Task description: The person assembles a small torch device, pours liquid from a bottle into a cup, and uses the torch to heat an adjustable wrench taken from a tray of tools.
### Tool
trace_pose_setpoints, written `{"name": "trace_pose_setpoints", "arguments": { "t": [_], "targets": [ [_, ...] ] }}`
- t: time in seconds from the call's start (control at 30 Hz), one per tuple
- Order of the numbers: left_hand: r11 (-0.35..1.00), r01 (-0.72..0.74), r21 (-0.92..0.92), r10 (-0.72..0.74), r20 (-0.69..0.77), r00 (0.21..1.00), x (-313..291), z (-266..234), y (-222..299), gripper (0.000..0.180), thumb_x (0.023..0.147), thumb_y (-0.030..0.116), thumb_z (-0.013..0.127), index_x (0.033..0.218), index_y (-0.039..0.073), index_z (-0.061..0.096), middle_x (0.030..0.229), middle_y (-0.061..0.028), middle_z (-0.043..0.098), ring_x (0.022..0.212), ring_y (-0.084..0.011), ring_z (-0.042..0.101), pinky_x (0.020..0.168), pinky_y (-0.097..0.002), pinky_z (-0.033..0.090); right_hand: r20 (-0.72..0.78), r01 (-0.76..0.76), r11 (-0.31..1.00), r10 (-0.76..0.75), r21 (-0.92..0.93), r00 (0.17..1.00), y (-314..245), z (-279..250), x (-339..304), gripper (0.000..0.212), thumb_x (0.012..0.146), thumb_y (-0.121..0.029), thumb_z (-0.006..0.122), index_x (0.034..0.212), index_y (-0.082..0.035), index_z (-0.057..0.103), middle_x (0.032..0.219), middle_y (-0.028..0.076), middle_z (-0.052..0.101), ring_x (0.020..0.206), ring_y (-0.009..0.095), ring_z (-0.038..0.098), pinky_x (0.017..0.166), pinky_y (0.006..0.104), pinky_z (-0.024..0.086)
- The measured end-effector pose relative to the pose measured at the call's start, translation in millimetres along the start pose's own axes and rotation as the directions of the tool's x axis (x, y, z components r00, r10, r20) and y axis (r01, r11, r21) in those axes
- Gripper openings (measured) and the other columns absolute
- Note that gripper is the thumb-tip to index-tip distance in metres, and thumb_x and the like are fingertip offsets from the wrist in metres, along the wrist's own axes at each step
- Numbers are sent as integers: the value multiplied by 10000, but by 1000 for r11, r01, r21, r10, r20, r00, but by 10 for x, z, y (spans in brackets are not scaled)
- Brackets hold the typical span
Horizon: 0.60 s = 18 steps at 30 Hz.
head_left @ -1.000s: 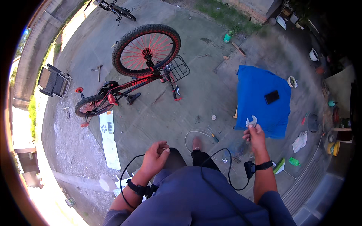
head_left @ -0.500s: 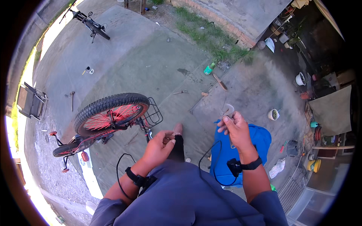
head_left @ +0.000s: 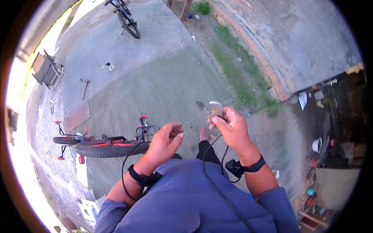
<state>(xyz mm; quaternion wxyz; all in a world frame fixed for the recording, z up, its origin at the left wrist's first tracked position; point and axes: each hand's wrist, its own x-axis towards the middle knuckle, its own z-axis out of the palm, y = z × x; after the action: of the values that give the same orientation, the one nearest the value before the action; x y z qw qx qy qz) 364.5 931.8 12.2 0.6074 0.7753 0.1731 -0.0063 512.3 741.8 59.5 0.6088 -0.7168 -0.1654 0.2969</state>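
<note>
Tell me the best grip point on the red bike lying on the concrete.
Probably the black tyre of the red bike, taken from the person's side: the bike lies flat and that wheel's edge faces them, unobstructed. Left hand is nearest; right hand holds a small metal tool.

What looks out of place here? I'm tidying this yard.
The red bicycle lies tipped on the concrete, and a hammer lies loose farther off. The right hand holds a small metal tool.

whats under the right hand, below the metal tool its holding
The right hand pinches a small metal tool. Below it a thin black cable runs down over the blue shirt, beside a bare foot on concrete. The palm hides the tool's lower end.
</note>
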Motion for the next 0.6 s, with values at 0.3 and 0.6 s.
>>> {"name": "trace_pose_setpoints", "arguments": {
  "t": [0.3,0.6],
  "targets": [
    [987,45,-151,-84,-260,962,923,-5,376,333,933,61,621,1228,-47,513,1078,-114,653,961,-150,642,855,-292,526,420,-45,999,31,25,907,-484,-207,1490,242,960,-89,567,1167,35,575,969,74,679,819,115,635,751,270,499],
    [966,-41,-254,-83,-460,884,2033,-738,103,344,927,100,632,1224,-40,532,1052,-137,656,924,-174,659,799,-304,548,560,-98,993,43,69,827,-612,482,3099,228,978,-150,593,1161,-25,536,963,89,696,809,132,672,652,228,459]
  ]
}}
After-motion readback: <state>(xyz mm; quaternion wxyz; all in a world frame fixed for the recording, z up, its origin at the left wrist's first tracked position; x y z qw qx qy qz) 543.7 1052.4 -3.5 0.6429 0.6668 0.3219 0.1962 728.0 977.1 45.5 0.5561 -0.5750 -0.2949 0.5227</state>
